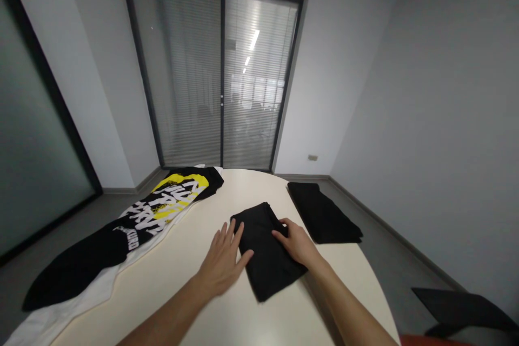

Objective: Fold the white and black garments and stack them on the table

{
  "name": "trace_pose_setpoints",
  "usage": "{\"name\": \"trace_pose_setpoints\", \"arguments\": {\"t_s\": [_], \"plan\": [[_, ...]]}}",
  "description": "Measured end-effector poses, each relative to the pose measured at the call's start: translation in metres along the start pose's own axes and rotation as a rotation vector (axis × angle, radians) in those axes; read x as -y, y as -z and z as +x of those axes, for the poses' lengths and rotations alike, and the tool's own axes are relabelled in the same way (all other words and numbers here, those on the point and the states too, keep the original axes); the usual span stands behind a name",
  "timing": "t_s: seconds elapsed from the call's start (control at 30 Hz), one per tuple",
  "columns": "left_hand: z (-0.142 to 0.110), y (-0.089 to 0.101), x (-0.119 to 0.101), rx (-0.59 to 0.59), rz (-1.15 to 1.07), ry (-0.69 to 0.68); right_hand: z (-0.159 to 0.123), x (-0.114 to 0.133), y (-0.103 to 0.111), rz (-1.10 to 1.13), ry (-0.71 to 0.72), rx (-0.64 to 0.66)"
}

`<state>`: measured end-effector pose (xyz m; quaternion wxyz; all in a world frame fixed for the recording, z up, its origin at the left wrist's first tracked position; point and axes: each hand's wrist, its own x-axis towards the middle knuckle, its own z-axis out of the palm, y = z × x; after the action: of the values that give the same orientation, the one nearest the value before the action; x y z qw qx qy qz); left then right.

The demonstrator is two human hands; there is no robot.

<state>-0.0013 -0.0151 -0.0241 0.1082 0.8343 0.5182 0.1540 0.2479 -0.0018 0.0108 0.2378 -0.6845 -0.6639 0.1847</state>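
Note:
A black garment [270, 254], folded into a small rectangle, lies on the pale table in front of me. My left hand [225, 259] is open beside it, fingers spread, with the fingertips resting on its left edge. At the opposite side my right hand [298, 243] is closed on the right edge, thumb on top of the fabric; the other fingers are partly hidden. Further right, another folded black garment [322, 213] rests near the table's edge, apart from my hands.
Along the left side of the round-ended table [239, 186], a black shirt [162, 211] with yellow and white print lies over white cloth [81, 303]. A dark chair [466, 308] stands at lower right. Beyond the table is a glazed partition with blinds [190, 81].

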Motion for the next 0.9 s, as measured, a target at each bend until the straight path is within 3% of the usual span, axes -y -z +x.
{"name": "trace_pose_setpoints", "arguments": {"t_s": [0.23, 0.4, 0.67, 0.8, 0.9], "plan": [[0.002, -0.004, -0.001, 0.001, 0.036, 0.027, 0.032, -0.028, 0.037, -0.014, 0.001, -0.143], [0.002, -0.002, -0.002, 0.014, 0.048, 0.026, 0.067, -0.032, 0.072, -0.096, 0.063, -0.225], [0.003, -0.002, -0.002, 0.027, 0.055, 0.026, 0.119, -0.042, 0.126, -0.149, 0.028, -0.31], [0.003, -0.001, -0.002, 0.034, 0.049, 0.026, 0.134, -0.077, 0.151, -0.037, 0.038, -0.305], [0.003, -0.001, -0.001, 0.029, 0.042, 0.025, 0.135, -0.118, 0.156, -0.045, -0.065, -0.278]]}}
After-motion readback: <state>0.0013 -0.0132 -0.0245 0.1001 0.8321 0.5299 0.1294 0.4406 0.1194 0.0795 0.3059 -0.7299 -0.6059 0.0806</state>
